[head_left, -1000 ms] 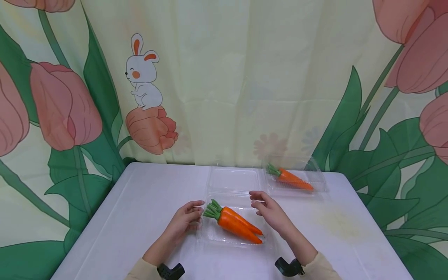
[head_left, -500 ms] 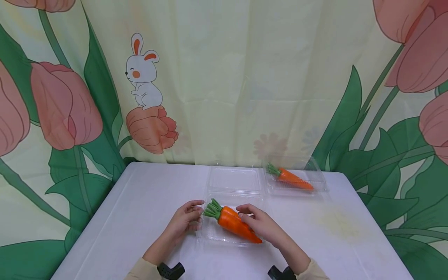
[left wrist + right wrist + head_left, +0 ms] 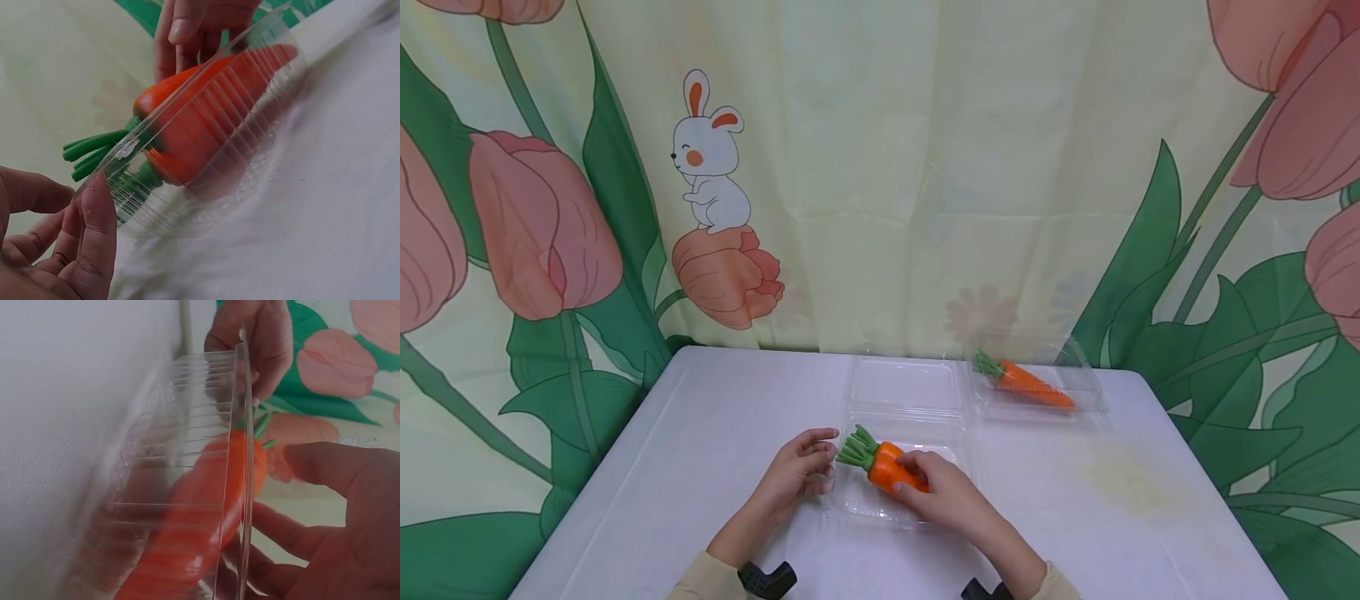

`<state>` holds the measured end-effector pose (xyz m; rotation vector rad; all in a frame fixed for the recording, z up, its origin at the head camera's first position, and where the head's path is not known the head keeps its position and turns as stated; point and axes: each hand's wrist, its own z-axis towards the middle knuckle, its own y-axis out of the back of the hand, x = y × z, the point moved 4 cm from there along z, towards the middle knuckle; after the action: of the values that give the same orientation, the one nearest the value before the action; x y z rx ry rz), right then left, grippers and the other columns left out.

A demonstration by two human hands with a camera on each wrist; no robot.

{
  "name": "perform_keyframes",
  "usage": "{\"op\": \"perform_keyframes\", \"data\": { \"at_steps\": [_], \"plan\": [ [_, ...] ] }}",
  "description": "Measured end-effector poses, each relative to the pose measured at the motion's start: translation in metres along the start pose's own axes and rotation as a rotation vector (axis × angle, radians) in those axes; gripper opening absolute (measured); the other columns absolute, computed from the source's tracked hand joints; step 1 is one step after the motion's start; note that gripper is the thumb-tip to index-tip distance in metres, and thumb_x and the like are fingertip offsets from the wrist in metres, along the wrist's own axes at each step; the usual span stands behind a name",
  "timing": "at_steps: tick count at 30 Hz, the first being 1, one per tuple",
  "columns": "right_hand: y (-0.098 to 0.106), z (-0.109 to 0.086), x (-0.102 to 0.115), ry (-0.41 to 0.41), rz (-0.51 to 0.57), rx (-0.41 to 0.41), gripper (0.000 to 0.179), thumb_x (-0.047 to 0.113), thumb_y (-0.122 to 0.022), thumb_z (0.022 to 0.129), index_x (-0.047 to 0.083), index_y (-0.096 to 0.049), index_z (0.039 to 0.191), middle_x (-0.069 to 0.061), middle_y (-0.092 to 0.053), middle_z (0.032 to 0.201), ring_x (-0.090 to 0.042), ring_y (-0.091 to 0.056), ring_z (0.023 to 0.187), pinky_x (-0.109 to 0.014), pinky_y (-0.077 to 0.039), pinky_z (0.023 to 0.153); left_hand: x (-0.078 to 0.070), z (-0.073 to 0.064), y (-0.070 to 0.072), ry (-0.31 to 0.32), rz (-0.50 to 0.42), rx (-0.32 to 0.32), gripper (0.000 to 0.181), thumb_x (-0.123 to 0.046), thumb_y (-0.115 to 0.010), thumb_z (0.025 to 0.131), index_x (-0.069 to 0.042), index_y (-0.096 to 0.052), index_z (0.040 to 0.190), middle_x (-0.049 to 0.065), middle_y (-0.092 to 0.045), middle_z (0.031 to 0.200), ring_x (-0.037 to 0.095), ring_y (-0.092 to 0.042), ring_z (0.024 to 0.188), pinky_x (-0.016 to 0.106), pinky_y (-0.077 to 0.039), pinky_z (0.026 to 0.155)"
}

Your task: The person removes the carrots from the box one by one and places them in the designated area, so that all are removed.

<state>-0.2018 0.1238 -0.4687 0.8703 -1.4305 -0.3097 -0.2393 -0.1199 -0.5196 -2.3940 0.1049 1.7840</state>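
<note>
Two orange carrots point(image 3: 885, 472) with green tops lie in an open clear plastic clamshell box point(image 3: 880, 506) at the table's near middle. At its left edge, my left hand point(image 3: 801, 468) pinches the rim between thumb and fingers, as the left wrist view shows. Over the carrots is my right hand point(image 3: 946, 492), thumb and fingers spread to their two sides and hiding their lower ends. In the left wrist view the right thumb point(image 3: 185, 25) appears apart from the carrots, while its fingers reach behind them. The right wrist view shows a gap beside that thumb too.
Behind, to the right, another clear box point(image 3: 1086, 392) holds carrot point(image 3: 1033, 385). The near box's lid point(image 3: 904, 385) lies folded back towards the table's far edge. A white cloth covers the table point(image 3: 730, 408), and a printed curtain point(image 3: 865, 208) hangs behind it.
My right hand has moved left and down from the box's right side to over the carrots. My left hand has stayed at the left rim. Carrots and boxes have not visibly moved.
</note>
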Motion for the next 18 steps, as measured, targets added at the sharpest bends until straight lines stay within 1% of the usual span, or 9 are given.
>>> {"op": "perform_keyframes", "data": {
  "at_steps": [3, 5, 7, 11, 14, 18],
  "plan": [
    [-0.005, 0.0, 0.005, 0.008, -0.11, -0.048, 0.049, 0.031, -0.078, 0.089, 0.005, -0.066, 0.129, -0.012, -0.068, 0.12, -0.027, -0.063, 0.104, -0.054, -0.055, 0.094, -0.001, 0.0, 0.0, -0.001, 0.001, 0.001, 0.044, -0.012, -0.064, 0.099, -0.004, -0.054, 0.142, 0.006, -0.062, 0.106, 0.017, -0.061, 0.081, 0.025, -0.057, 0.065],
    [-0.009, 0.0, 0.008, 0.008, -0.169, -0.084, 0.053, 0.03, -0.081, 0.086, 0.004, -0.065, 0.13, -0.014, -0.067, 0.119, -0.028, -0.063, 0.102, -0.054, -0.056, 0.09, -0.002, 0.0, 0.0, -0.005, 0.004, 0.001, 0.044, -0.012, -0.064, 0.1, -0.004, -0.054, 0.142, 0.006, -0.062, 0.106, 0.017, -0.061, 0.081, 0.025, -0.058, 0.064],
    [-0.012, 0.0, 0.011, 0.009, -0.22, -0.126, 0.056, 0.029, -0.084, 0.084, 0.004, -0.065, 0.13, -0.014, -0.066, 0.117, -0.028, -0.062, 0.099, -0.052, -0.057, 0.085, -0.002, 0.001, 0.0, -0.009, 0.006, 0.002, 0.044, -0.012, -0.064, 0.1, -0.004, -0.054, 0.142, 0.006, -0.062, 0.106, 0.017, -0.061, 0.081, 0.025, -0.058, 0.064],
    [-0.018, -0.001, 0.014, 0.003, -0.282, -0.205, 0.061, 0.031, -0.087, 0.08, 0.011, -0.063, 0.132, -0.011, -0.063, 0.11, -0.026, -0.059, 0.093, -0.047, -0.056, 0.069, -0.001, 0.002, 0.0, -0.012, 0.008, 0.009, 0.044, -0.013, -0.064, 0.1, -0.004, -0.054, 0.142, 0.005, -0.063, 0.106, 0.017, -0.061, 0.081, 0.025, -0.058, 0.064],
    [-0.023, 0.001, 0.015, -0.002, -0.309, -0.228, 0.063, 0.035, -0.088, 0.079, 0.018, -0.062, 0.134, -0.009, -0.06, 0.106, -0.025, -0.056, 0.091, -0.044, -0.054, 0.061, -0.001, 0.002, 0.0, -0.01, 0.006, 0.012, 0.045, -0.013, -0.064, 0.1, -0.004, -0.053, 0.142, 0.005, -0.063, 0.106, 0.017, -0.061, 0.081, 0.025, -0.058, 0.065],
    [-0.027, 0.003, 0.014, -0.005, -0.357, -0.234, 0.061, 0.03, -0.089, 0.078, 0.02, -0.062, 0.133, -0.008, -0.058, 0.105, -0.025, -0.055, 0.091, -0.042, -0.054, 0.06, 0.0, 0.002, 0.0, -0.003, 0.005, 0.008, 0.044, -0.013, -0.064, 0.1, -0.004, -0.053, 0.142, 0.006, -0.062, 0.106, 0.017, -0.061, 0.081, 0.025, -0.058, 0.065]
  ]
}}
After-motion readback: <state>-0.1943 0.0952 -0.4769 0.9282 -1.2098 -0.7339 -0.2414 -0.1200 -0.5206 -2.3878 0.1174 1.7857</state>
